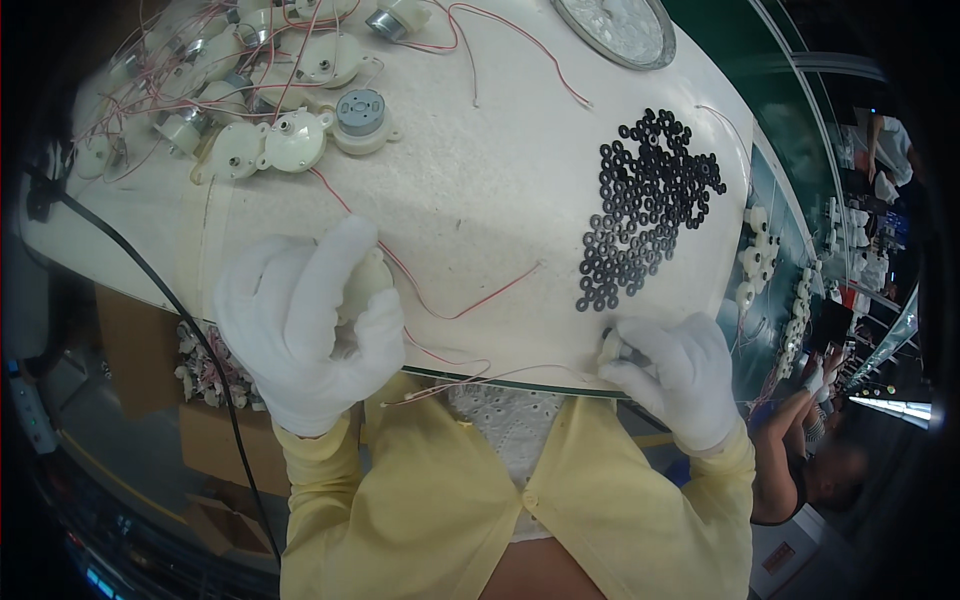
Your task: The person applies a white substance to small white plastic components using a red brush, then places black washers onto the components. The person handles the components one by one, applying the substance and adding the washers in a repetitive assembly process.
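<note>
My left hand [300, 320], in a white glove, grips a small off-white motor [370, 284] between thumb and fingers above the near left part of the table. The fingers cover much of its housing, and thin red and white wires lie beside it. My right hand [680, 375], also gloved, is pinched at the table's near right edge. A small dark spot shows at its fingertips, but I cannot make out what they hold. Just beyond this hand lies a spread of many small black rings [650, 190], one layer deep in most places.
A heap of off-white motors [235, 150] with tangled red and white wires fills the far left of the white table [480, 200]. A round dish [625, 30] stands at the far right. A black cable [150, 265] crosses the left side, above cardboard boxes [225, 450]. Other people sit at right.
</note>
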The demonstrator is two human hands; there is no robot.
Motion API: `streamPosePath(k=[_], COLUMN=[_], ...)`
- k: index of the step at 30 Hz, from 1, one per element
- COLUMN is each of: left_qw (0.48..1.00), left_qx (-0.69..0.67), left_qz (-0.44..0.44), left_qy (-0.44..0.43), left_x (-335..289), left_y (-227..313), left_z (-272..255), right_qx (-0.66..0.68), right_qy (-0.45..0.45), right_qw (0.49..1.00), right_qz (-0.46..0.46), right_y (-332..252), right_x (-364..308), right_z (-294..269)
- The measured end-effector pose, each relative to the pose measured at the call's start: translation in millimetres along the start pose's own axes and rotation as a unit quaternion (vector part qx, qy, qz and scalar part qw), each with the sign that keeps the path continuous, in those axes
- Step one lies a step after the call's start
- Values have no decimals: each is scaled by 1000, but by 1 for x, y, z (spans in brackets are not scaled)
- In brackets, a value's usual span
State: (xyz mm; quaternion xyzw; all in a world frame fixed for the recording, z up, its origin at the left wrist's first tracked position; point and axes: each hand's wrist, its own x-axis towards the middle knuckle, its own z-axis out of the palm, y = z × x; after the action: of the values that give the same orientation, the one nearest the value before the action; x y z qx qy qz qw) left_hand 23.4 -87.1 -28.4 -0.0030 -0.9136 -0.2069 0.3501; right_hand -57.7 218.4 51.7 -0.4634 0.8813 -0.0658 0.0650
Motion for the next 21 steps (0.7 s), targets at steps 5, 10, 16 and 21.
streamPosePath(k=[5,10,16,21], left_qw=[1000,999,1000,1000], left_qx=[-1,11,26,27], left_qz=[-4,-28,-3,-10], left_qy=[-5,-11,-1,-14], left_x=[0,0,1,1], left_y=[2,7,6,11], left_z=[0,1,1,0], right_qx=[-39,-24,38,8], right_qy=[-28,-55,22,98], right_qw=[998,997,997,973], right_qz=[36,57,67,207], right_y=[10,6,23,38], right_x=[-17,-19,-31,-72], right_z=[-13,-9,-1,24])
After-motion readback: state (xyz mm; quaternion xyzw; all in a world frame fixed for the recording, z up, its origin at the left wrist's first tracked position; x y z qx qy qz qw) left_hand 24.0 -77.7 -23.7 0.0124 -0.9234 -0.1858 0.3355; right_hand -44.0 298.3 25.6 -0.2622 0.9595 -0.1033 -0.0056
